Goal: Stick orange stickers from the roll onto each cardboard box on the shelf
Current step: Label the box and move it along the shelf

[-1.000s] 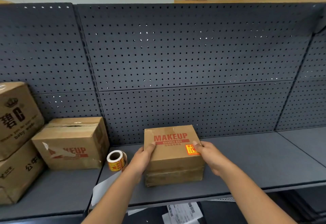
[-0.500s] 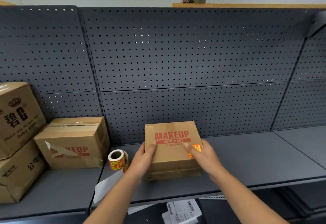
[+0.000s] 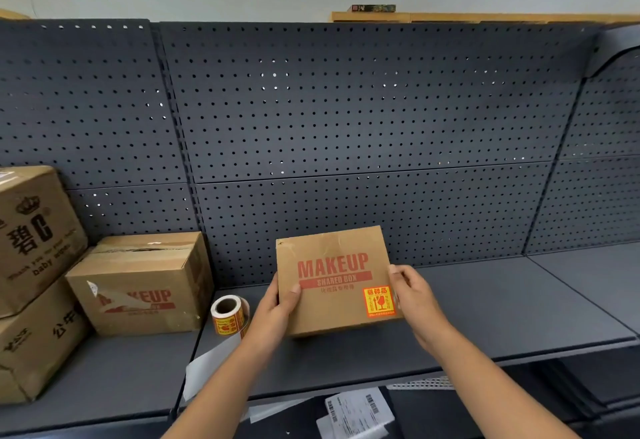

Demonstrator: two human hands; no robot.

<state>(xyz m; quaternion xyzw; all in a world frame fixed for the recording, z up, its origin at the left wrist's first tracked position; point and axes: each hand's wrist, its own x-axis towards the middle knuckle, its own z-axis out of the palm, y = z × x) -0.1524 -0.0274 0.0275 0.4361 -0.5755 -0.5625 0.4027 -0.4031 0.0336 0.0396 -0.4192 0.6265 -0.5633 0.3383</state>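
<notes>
Box (image 3: 332,279) held between left grip (image 3: 277,303) and right grip (image 3: 412,293).

The centre box (image 3: 332,279) reads "MAKEUP SHARED BOX" in red, with an orange sticker (image 3: 379,302) at its lower right; a left box (image 3: 34,227) reads "baby wipes."

Centre of the shelf (image 3: 485,303), the makeup box (image 3: 334,281) sits tipped up between the left hand (image 3: 273,314) and the right hand (image 3: 415,300), one on each side edge. A sticker (image 3: 379,302) sits at its lower right corner. Just left lies the sticker roll (image 3: 228,314); further left a second makeup box (image 3: 142,286), then two stacked boxes (image 3: 31,265) at the far left.
</notes>
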